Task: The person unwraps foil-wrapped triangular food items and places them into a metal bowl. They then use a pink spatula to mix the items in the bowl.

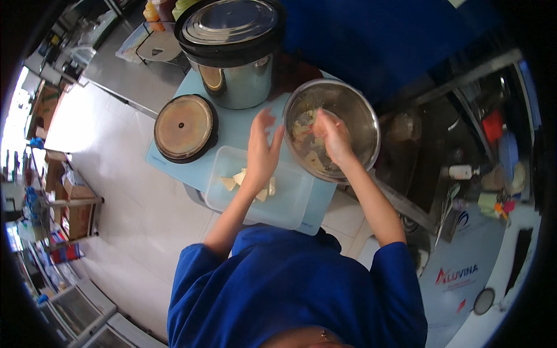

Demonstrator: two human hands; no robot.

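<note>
My right hand (333, 135) is down inside a stainless steel mixing bowl (363, 150) with its fingers curled; motion blur hides whether anything is in them. Pale, crumbly pieces of food (315, 161) cling to the bowl's left side and bottom. My left hand (263, 150), thumb apart from the fingers and nothing seen in it, hovers left of the bowl. Beneath that wrist is a translucent plastic container (289, 211). Several pale yellow wedges (228, 182) of food lie in it, partly covered by my forearm.
A light blue board (235, 126) carries these things. Behind stands a large metal pot (243, 82) with a black rim and metal lid. A round, black-edged lid or pan (185, 128) lies at left. A steel counter (117, 65) and squeeze bottles (152, 15) are farther off.
</note>
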